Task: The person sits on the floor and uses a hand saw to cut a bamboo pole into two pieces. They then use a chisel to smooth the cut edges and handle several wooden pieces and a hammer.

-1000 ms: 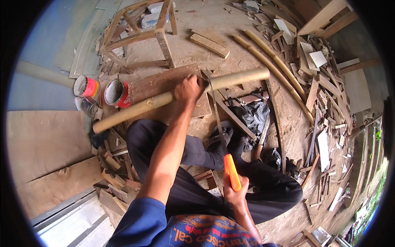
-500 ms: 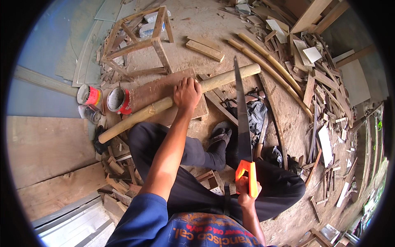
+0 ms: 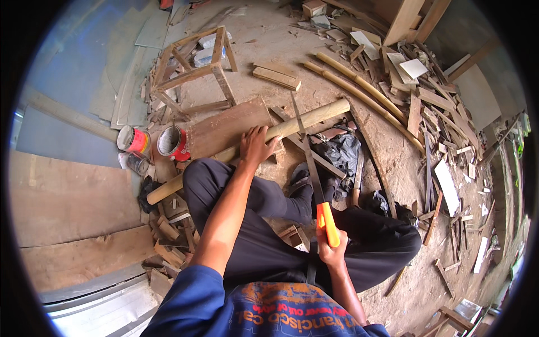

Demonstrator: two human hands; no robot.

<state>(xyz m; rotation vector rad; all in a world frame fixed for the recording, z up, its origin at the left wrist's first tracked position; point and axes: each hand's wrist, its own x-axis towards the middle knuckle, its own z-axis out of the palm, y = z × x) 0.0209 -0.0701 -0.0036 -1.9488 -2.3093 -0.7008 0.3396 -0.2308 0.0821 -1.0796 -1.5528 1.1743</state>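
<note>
A thick bamboo pole [image 3: 327,113] slants from the lower left up to the right, resting across a low brown wooden bench [image 3: 222,128]. My left hand [image 3: 256,145] presses down on the pole near its middle, fingers bent over it. In my right hand [image 3: 332,247] is the orange handle of a handsaw [image 3: 312,166], held close to my lap. The long blade points away from me and crosses the pole to the right of my left hand. Whether the teeth touch the bamboo I cannot tell. My bent left knee covers part of the pole.
Two more bamboo poles [image 3: 365,84] lie at the far right beside a heap of wood scraps [image 3: 435,106]. A wooden stool frame [image 3: 193,73] stands far left, near open paint cans [image 3: 173,143]. A black plastic bag [image 3: 342,154] lies right of my feet.
The handsaw has swung left and tilted, its blade now crossing the pole closer to my left hand. My left hand's fingers have shifted on the bamboo, and the whole view has turned slightly.
</note>
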